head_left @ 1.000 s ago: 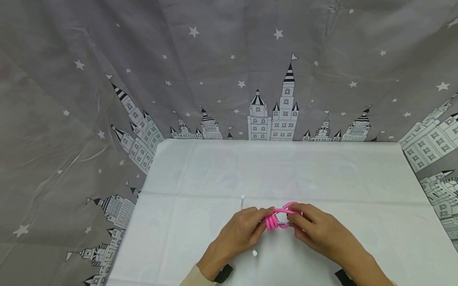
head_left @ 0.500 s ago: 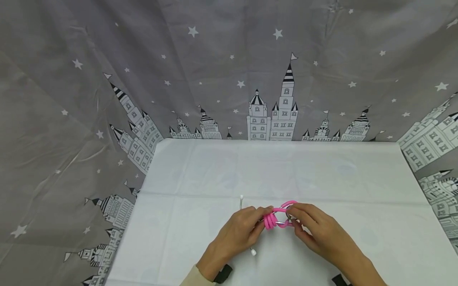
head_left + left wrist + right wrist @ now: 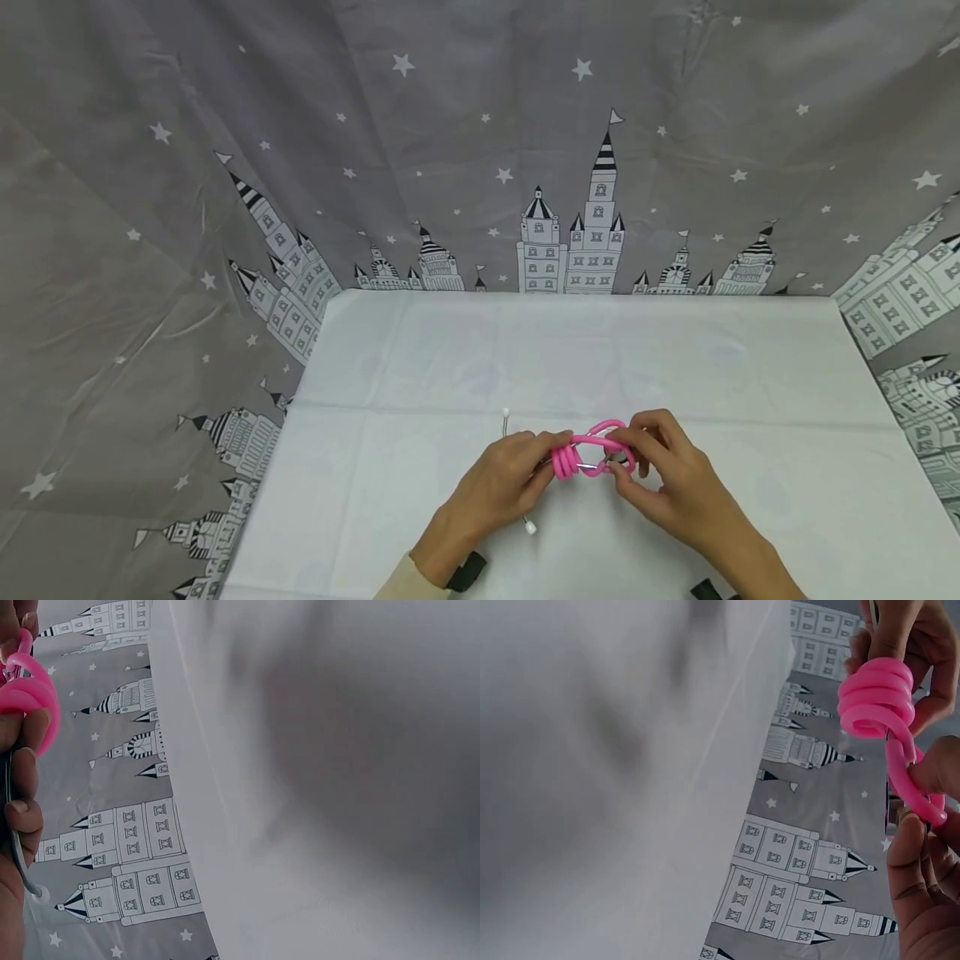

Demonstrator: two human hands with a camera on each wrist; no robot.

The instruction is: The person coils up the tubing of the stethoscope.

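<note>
Both hands hold a stethoscope with pink tubing [image 3: 564, 462] just above the white-covered table, its tubing wound in a tight coil. My left hand [image 3: 498, 479] grips it at the coil's left end, around the metal ear tubes. White ear tips [image 3: 506, 412] stick out above and below that hand. At the other end, my right hand [image 3: 682, 483] pinches the pink loop and the metal piece [image 3: 617, 457] inside it between thumb and fingers. The right wrist view shows the stacked turns of the pink coil [image 3: 876, 697] up close; the left wrist view catches only its edge.
A white sheet [image 3: 450, 358] covers the table. Behind and at both sides hangs a grey cloth [image 3: 450, 150] printed with castles and stars. Dark wrist straps [image 3: 468, 572] show near the lower edge.
My right hand's fingers have shifted on the loop and its knuckles have risen, so more of the loop's right end and the metal piece shows. The left hand keeps its grip.
</note>
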